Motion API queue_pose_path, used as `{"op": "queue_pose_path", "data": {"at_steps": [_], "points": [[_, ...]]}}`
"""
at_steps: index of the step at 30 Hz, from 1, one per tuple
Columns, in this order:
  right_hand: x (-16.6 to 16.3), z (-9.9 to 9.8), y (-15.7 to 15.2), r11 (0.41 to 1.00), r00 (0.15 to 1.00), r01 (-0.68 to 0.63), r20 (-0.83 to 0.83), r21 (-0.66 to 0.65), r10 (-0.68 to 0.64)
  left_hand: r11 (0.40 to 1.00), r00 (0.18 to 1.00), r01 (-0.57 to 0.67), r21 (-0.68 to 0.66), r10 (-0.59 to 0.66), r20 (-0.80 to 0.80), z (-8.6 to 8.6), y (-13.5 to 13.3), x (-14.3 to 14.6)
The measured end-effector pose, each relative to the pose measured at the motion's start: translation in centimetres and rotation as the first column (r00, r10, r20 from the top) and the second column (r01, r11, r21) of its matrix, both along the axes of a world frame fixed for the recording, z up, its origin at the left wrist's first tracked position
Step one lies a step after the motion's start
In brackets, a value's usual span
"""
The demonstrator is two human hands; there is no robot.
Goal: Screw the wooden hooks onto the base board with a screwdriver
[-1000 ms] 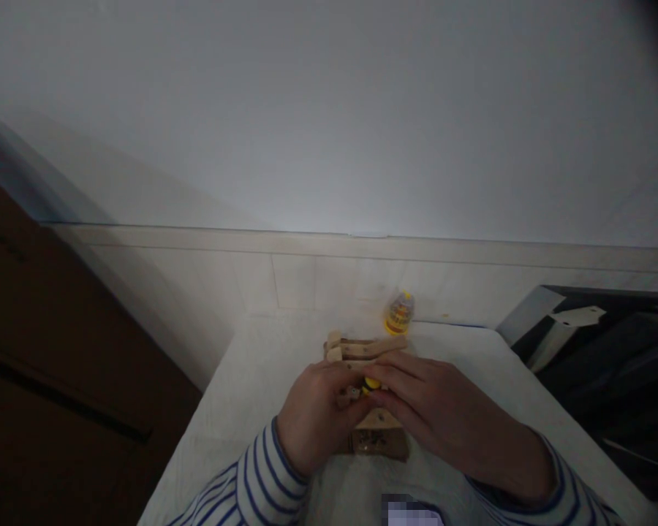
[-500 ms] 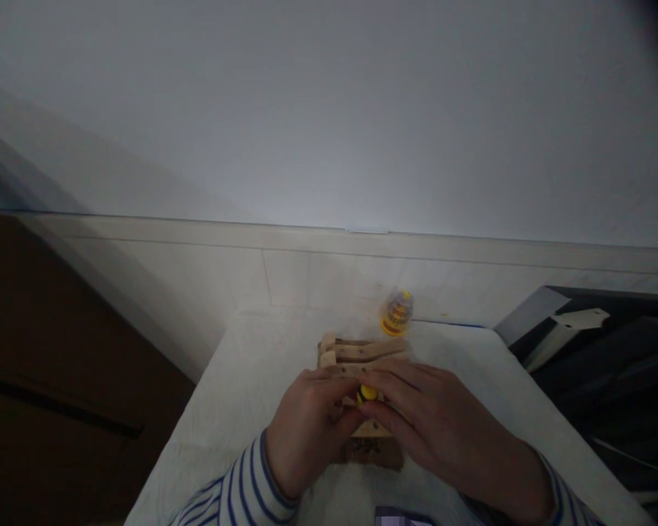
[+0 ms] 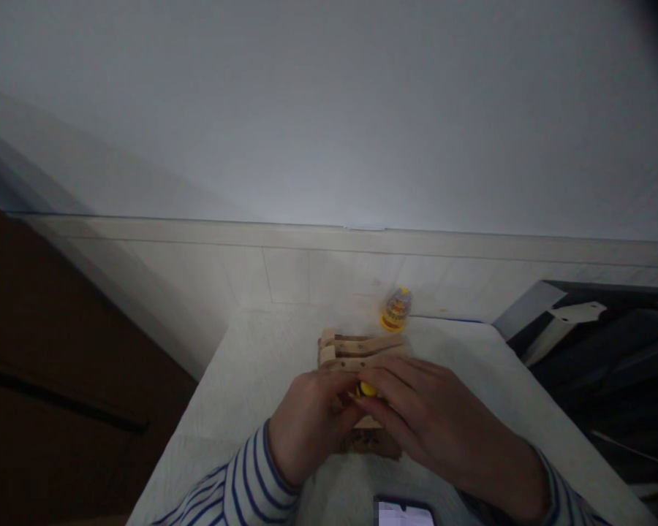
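A small rounded yellow-and-black piece [image 3: 368, 389] sits between the fingertips of both hands; its exact kind is hard to make out. My left hand [image 3: 315, 420] is closed in a pinch at its left side. From the right, my right hand [image 3: 436, 420] pinches it between thumb and fingers, covering much of it. Directly below and behind the hands lies a light wooden slatted object [image 3: 362, 352] with small dark dots along its slats. Its nearer end, dark brown with markings, shows under the wrists, and the middle is hidden by my fingers.
Against the wall stands a small clear container [image 3: 397, 310] with a yellow base and yellow tip. A phone [image 3: 406, 514] lies at the near edge of the white-covered table [image 3: 241, 380]. Dark equipment [image 3: 597, 380] stands to the right, a brown wooden surface [image 3: 60, 351] to the left.
The camera view has shifted slightly, and more of the phone shows. Both hands stay closed around the yellow-and-black piece, with only small finger movement.
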State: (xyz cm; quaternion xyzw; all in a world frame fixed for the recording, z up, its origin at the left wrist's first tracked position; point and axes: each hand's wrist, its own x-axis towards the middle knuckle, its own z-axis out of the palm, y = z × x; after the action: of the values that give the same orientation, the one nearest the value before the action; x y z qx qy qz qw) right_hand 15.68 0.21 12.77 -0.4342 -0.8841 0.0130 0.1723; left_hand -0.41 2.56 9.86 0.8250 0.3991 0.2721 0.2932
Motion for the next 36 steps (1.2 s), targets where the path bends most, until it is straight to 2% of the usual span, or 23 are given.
{"op": "queue_pose_path", "data": {"at_steps": [7, 14, 21, 28, 36], "points": [[-0.4, -0.5, 0.0, 0.999, 0.999, 0.032, -0.004, -0.003, -0.032, 0.998, 1.0, 0.007, -0.057, -0.008, -0.017, -0.1, -0.1, -0.4], [-0.1, -0.7, -0.2, 0.998, 0.999, -0.008, -0.032, -0.055, 0.007, 0.997, 0.999, 0.023, -0.075, -0.026, -0.046, -0.2, -0.2, -0.8], [-0.7, -0.2, -0.8, 0.998, 0.999, -0.037, 0.007, -0.046, 0.037, 0.998, 0.991, -0.007, -0.07, -0.003, -0.135, 0.3, -0.7, -1.1], [-1.3, -0.4, -1.0, 0.999, 0.999, -0.042, -0.008, -0.024, 0.042, 0.998, 0.97, -0.056, -0.041, 0.044, -0.241, 0.1, -1.0, -1.2], [-1.1, -0.7, -0.9, 0.999, 1.0, -0.016, -0.006, -0.046, 0.015, 0.996, 0.985, 0.01, -0.087, -0.025, -0.172, -0.1, -0.7, -0.9]]}}
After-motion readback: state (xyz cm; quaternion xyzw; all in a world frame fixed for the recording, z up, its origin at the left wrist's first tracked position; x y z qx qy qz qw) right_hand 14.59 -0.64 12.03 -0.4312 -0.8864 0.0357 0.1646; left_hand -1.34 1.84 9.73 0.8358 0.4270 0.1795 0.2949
